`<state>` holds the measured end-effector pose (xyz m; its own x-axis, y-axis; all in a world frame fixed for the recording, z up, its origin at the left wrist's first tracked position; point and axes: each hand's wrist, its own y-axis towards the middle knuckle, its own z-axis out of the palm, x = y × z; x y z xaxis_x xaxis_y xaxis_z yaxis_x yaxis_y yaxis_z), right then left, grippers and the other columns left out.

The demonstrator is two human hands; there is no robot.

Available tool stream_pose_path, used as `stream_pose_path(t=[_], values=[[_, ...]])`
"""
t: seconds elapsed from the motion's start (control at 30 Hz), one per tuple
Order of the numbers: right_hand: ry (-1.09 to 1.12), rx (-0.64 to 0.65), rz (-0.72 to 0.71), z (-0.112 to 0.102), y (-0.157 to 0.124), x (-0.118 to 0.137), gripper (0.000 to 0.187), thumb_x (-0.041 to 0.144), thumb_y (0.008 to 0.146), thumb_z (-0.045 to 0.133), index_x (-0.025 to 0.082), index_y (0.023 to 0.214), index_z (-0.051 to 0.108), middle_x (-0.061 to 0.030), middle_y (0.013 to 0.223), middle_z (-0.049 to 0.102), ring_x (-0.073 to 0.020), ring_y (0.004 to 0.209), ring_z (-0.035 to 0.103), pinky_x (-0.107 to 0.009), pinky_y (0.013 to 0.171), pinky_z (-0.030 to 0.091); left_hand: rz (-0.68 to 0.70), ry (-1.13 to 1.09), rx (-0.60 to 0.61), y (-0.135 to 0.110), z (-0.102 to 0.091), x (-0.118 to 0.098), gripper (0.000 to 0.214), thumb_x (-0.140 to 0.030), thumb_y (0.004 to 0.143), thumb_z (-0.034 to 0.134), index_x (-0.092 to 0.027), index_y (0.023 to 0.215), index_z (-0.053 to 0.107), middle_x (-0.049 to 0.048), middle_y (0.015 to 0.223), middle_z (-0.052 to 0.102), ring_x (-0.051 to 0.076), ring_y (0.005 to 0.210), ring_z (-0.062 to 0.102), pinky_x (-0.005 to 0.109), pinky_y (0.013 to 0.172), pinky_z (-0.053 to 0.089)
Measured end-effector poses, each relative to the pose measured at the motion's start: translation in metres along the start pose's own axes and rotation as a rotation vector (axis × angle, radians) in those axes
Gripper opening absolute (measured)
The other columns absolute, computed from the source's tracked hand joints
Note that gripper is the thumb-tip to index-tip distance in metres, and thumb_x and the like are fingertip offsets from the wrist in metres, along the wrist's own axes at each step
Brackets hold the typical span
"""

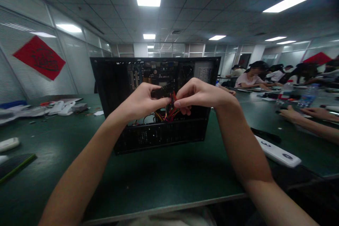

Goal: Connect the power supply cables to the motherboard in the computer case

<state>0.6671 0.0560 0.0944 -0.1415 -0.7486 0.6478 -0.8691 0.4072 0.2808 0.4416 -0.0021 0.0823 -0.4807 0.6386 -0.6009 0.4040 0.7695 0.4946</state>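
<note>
An open black computer case (pixel 161 137) stands on the green table in front of me, its inside facing me. The motherboard (pixel 156 72) shows in its upper part. My left hand (pixel 144 102) is closed on a dark ribbed part (pixel 163 91), too blurred to name, in front of the board. Close beside it, my right hand (pixel 197 95) pinches a red cable (pixel 174 96) between thumb and fingers. Below both hands hangs a bundle of red, yellow and black wires (pixel 168 116), running down into the case. The hands hide the middle of the case.
A white power strip (pixel 278 152) lies right of my right forearm. Papers and pale parts (pixel 63 107) are heaped at the left, with a green-edged dark pad (pixel 16 166) nearer. Plastic bottles (pixel 308 95) and another person's hands (pixel 293 114) are at the right.
</note>
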Motion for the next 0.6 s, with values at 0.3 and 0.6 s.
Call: stream_pose_path(t=[0.3, 0.6], values=[[-0.186, -0.014, -0.219, -0.005, 0.003, -0.018, 0.039, 0.046, 0.098, 0.068, 0.01, 0.087, 0.076, -0.0045, 0.07, 0.071, -0.0116, 0.063, 0.064, -0.02, 0.058, 0.049, -0.025, -0.155, 0.054, 0.001, -0.006, 0.006, 0.031, -0.042, 0.081, 0.078, -0.013, 0.091, 0.074, 0.0014, 0.074, 0.067, 0.012, 0.063, 0.057, 0.021, 0.055, 0.045], [-1.087, -0.661, -0.536, 0.013, 0.023, -0.038, 0.049, 0.019, 0.102, 0.056, 0.027, 0.151, 0.053, -0.0109, 0.152, 0.049, -0.029, 0.135, 0.051, -0.048, 0.104, 0.056, -0.045, -0.354, -0.024, 0.014, 0.002, 0.035, 0.033, -0.04, 0.084, 0.077, -0.013, 0.101, 0.067, -0.0045, 0.07, 0.053, 0.006, 0.056, 0.044, 0.02, 0.053, 0.038]])
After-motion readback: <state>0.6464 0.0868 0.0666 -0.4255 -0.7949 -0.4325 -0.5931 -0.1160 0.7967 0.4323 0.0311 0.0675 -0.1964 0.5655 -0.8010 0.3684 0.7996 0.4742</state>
